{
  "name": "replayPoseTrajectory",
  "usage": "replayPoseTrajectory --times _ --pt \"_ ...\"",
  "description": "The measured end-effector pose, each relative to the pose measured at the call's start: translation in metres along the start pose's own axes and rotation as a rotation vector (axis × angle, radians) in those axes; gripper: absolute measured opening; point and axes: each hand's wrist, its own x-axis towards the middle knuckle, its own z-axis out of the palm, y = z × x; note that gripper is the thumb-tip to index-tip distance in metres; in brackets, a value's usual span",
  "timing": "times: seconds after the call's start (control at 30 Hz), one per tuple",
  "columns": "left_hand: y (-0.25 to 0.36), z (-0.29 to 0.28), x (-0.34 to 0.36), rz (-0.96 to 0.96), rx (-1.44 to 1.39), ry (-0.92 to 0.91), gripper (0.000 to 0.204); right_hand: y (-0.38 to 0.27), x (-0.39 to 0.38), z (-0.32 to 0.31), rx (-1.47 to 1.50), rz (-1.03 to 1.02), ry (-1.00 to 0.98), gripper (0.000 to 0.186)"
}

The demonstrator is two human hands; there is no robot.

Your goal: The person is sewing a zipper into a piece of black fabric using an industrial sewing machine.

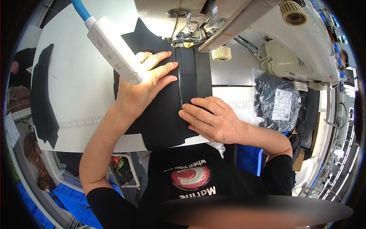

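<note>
Head cam: dark cloth piece [44, 99] is laid at far L of white tabletop [78, 84]. Black fabric panel [158, 118] is pressed flat under L hand [141, 91], its fingers spread, tips at zip [180, 82]; zip's top end is set by sewing machine's [305, 44] metal foot. R hand [219, 122] is rested on panel, R of zip's lower part, fingers slightly parted. Farther R, clear plastic bag [265, 101] w/ white label [283, 104] is seen.

the left grip [149, 81] is spread palm down while the right grip [214, 120] points leftward.
</note>
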Motion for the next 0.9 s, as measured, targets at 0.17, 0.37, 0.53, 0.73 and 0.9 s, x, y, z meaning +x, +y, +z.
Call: replayPoseTrajectory --times 0.17,0.37,0.53,0.73,0.9 --pt "0.000 0.001 0.001 0.000 0.004 0.011 0.030 0.002 0.001 0.000 -0.010 0.001 -0.003 0.041" --pt "-0.001 0.004 -0.002 -0.004 0.016 0.002 0.029 0.004 0.004 0.000 -0.010 0.003 0.005 0.042" --pt "0.007 0.005 -0.014 0.074 0.134 0.010 0.027 0.006 0.005 0.000 -0.004 0.024 -0.001 0.043" --pt "0.018 0.002 -0.019 0.004 0.112 -0.031 0.037 0.006 0.005 0.000 -0.011 0.012 0.012 0.042" --pt "0.016 -0.004 -0.014 0.014 0.098 -0.064 0.041 0.006 0.007 -0.001 0.002 0.020 0.010 0.040"
